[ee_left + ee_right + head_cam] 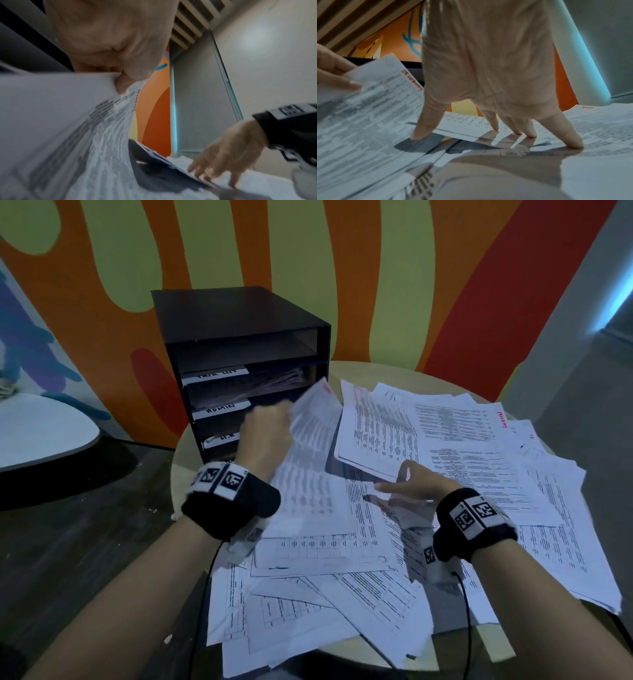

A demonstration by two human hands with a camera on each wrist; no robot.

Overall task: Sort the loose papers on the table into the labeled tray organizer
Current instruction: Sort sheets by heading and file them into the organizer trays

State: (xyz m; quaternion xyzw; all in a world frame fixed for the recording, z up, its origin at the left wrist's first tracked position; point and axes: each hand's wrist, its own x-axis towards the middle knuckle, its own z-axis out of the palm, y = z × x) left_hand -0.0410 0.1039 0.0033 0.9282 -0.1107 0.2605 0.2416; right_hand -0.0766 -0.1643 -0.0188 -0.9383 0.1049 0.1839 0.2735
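A black tray organizer [239,337] with white handwritten labels stands at the back left of the round table. Many printed sheets [462,457] lie scattered over the table. My left hand [265,433] pinches one printed sheet [308,460] with a red stamp at its top edge and holds it lifted and curved in front of the organizer; the same sheet [68,128] fills the left wrist view. My right hand [407,484] has straight, spread fingers [494,124] whose tips press down on the pile [599,128] to the right of the lifted sheet [368,101].
The round beige table [363,371] stands against an orange, green and red painted wall. A white table [41,426] sits at the left over dark floor. Some papers lie inside the organizer's middle trays [274,381]. Cables run from both wristbands.
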